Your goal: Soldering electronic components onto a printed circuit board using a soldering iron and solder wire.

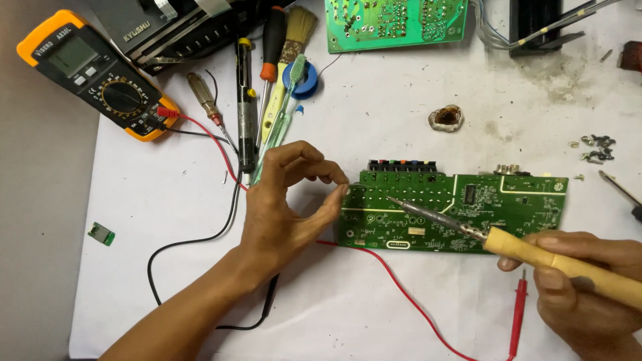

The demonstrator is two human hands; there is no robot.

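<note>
Right hand, lower right of frame, has its grip closed round the wooden handle of a soldering iron; the metal tip reaches up-left and sits on the solder side of the long green circuit board, centre of frame, near the row of joints under the black connector block on its top edge. Left hand, centre-left, holds nothing: fingers curled, grip loose, thumb and a fingertip pressing the board's left edge to keep it flat on the white-covered table. To do this well, I'd keep that left-hand brace firm so the board can't skate, lay the tip flat against pad and lead together rather than poking with the point, and lift straight off. No solder wire is visible in either hand (the blue spool sits upper centre, well apart), so this looks like reflow or desolder work, though I can't tell which joint the tip is on. The desoldering pump lies among the screwdrivers and brush at upper centre, within reach. A red probe lead runs under the board's lower edge, and a red probe lies just beside the right hand; I'd keep the hot barrel off both. Multimeter upper left, second green board top centre.
</note>
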